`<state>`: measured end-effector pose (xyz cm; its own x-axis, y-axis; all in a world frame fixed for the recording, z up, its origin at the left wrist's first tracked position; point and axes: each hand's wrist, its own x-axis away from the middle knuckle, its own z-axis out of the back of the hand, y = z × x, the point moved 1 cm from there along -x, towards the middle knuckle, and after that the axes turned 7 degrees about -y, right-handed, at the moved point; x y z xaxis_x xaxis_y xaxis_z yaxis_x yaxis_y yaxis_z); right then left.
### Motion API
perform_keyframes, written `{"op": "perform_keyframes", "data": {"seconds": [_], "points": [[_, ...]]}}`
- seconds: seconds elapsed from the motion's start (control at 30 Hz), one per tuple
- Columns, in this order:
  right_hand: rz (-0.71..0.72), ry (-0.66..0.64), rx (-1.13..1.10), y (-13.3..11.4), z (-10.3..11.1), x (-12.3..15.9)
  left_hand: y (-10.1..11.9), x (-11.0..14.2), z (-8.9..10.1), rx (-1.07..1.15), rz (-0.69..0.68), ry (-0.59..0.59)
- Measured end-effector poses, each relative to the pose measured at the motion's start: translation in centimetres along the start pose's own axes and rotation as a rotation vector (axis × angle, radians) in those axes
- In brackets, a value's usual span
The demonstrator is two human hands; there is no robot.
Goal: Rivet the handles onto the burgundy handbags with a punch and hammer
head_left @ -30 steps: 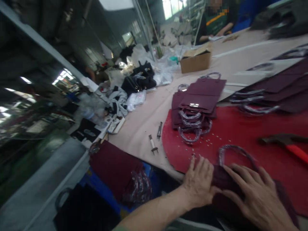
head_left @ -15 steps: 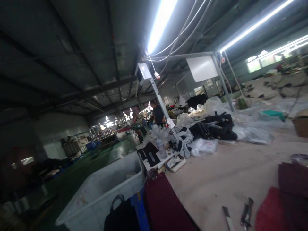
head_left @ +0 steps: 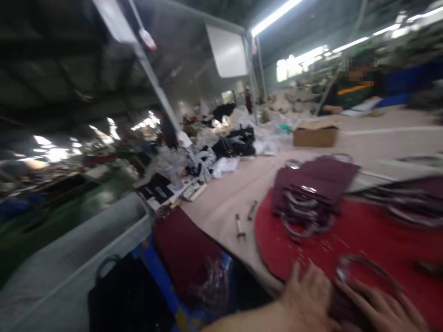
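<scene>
The picture is smeared by motion. My left hand (head_left: 308,295) and my right hand (head_left: 380,309) are at the bottom right, both resting on a dark maroon bag piece (head_left: 341,304) that lies on a red mat (head_left: 363,230). A wrapped handle loop (head_left: 360,265) curves just beyond my right fingers. The right fingers look stretched out flat over the piece. My left thumb sticks up, but the blur hides how the other left fingers sit.
A stack of maroon bags with wrapped handles (head_left: 321,180) sits further along the mat. Two small metal tools (head_left: 238,226) lie on the beige table. Beyond are a cardboard box (head_left: 315,133) and a seated person (head_left: 353,90). Maroon pieces (head_left: 183,249), a black bag (head_left: 128,295) and a grey bin (head_left: 86,249) stand at the left.
The view swung up to the ceiling and hall half a second ago and has dropped back to the table. Both hands lie on the maroon piece much as one second ago.
</scene>
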<state>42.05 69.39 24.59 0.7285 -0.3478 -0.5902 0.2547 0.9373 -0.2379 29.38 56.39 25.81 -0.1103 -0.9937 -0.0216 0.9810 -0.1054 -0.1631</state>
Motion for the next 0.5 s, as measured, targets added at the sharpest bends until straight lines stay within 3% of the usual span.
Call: {"op": "perform_keyframes", "data": {"seconds": [0.07,0.1,0.17,0.3,0.5], "points": [[-0.063,-0.251,0.065,-0.4,3.4,2.7,1.6,0.6,-0.3,0.229,0.066,0.015],[-0.117,-0.369,0.080,-0.8,4.2,3.0,1.7,0.7,-0.5,0.323,0.085,0.028],[-0.210,-0.482,0.083,-1.6,4.7,2.6,1.2,0.9,-1.1,0.444,0.115,0.059],[-0.290,-0.512,0.049,-2.5,4.4,1.2,0.4,1.3,-1.1,0.551,0.162,0.081],[-0.327,-0.520,0.024,-2.8,4.7,1.4,0.0,0.9,-0.1,0.628,0.256,0.049]]}}
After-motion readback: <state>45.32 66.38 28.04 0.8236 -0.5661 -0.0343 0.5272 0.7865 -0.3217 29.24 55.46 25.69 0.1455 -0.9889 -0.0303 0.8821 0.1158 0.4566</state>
